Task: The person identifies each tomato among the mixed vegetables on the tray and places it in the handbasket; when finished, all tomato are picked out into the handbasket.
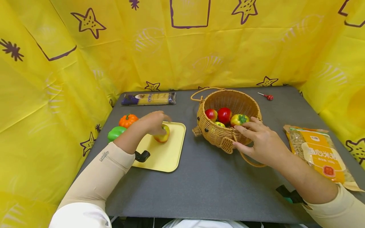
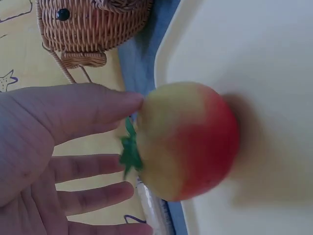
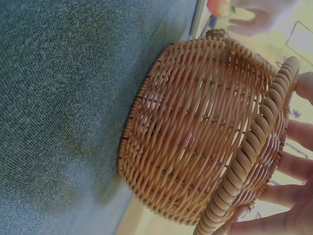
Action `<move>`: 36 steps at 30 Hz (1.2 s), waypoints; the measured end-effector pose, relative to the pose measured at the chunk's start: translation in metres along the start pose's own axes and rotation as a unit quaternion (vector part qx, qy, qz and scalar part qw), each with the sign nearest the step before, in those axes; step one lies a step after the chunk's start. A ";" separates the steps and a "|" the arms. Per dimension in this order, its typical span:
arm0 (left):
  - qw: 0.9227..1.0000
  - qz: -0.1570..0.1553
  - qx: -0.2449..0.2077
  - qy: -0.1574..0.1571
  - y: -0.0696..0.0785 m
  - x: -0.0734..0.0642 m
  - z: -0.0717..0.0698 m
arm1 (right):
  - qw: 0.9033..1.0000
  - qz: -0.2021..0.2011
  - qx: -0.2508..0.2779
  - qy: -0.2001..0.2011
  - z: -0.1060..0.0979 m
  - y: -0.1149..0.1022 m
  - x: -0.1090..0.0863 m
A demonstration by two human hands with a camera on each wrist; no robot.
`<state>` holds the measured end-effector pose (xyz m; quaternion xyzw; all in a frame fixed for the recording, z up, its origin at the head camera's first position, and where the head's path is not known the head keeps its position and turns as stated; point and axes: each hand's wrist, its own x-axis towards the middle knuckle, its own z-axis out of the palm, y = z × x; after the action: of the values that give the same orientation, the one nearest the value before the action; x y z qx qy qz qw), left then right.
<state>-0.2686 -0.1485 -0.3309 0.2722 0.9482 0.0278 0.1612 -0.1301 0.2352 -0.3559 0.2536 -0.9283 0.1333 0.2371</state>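
My left hand is over the yellow tray, close around a red-and-yellow tomato-like fruit with a green leafy top. Its thumb tip meets the fruit's side in the left wrist view, while the other fingers stretch out straight past the leaves. A shadow falls on the tray right beside the fruit. At the near rim of the wicker basket is my right hand, fingers spread over the edge and thumb outside. Inside the basket are red fruits and another leafy-topped fruit; the right palm is hidden.
An orange pumpkin and a green pepper lie left of the tray. Behind it is a pasta packet. A lollipop lies back right, and a bag of dry food is beyond my right forearm. Yellow cloth surrounds the table.
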 end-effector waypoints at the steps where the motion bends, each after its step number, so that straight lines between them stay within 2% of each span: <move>1: 1.000 -0.001 -0.002 -0.004 -0.001 -0.001 0.001 | 1.000 0.000 0.001 0.000 0.000 0.000 0.000; 6: 1.000 -0.006 -0.011 -0.021 -0.006 -0.003 0.008 | 1.000 -0.004 0.006 0.006 0.001 0.001 0.000; 11: 1.000 0.010 -0.011 -0.016 -0.008 -0.003 0.011 | 1.000 -0.004 0.004 0.009 0.001 0.002 0.000; 18: 1.000 0.011 -0.022 -0.007 -0.010 -0.003 0.012 | 1.000 -0.002 0.005 0.006 0.001 0.002 0.000; 26: 0.998 0.033 -0.043 0.033 -0.010 0.000 0.007 | 1.000 -0.001 0.004 0.000 0.000 0.000 0.001; 36: 0.990 0.071 -0.074 0.095 0.005 0.006 -0.013 | 1.000 -0.003 0.004 0.001 0.000 0.001 0.001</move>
<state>-0.2751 -0.1412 -0.3192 0.3227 0.9327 0.1350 0.0874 -0.1312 0.2355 -0.3556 0.2572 -0.9266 0.1367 0.2378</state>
